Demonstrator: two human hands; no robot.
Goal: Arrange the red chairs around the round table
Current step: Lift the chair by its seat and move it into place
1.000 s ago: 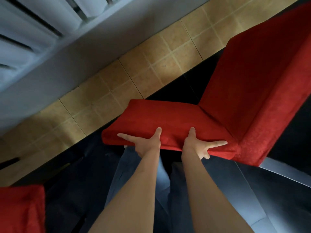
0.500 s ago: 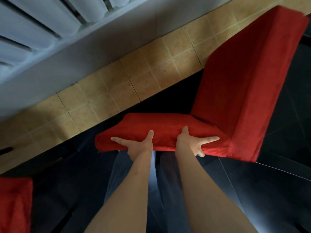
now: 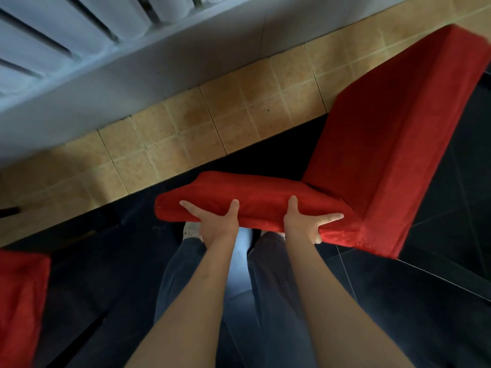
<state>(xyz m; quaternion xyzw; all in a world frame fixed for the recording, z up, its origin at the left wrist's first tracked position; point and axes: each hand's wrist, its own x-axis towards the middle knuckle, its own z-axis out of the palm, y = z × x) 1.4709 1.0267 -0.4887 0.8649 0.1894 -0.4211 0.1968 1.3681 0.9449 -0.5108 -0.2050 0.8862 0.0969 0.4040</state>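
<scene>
Dark glossy floor tiles (image 3: 438, 301) fill the lower part of the view, with a band of tan floor tiles (image 3: 186, 134) beyond the fingers and a pale wall with a white ribbed radiator (image 3: 66, 30) past that. Both hands clasp the near edge of the seat of a red fabric-covered chair (image 3: 372, 160): the left hand (image 3: 218, 221) and right hand (image 3: 303, 221) each have a thumb over the top of the cushion and fingers curled under it, index fingers splayed outward along the edge. The seat lies just beyond the fingertips, its backrest rising to the right of the right hand. The chair's long axis runs left to right, front edge pointing left. No round table is in view, so this chair looks not yet placed. A second red upholstered chair (image 3: 18, 301), well left of the left hand, probably also awaits placing.
</scene>
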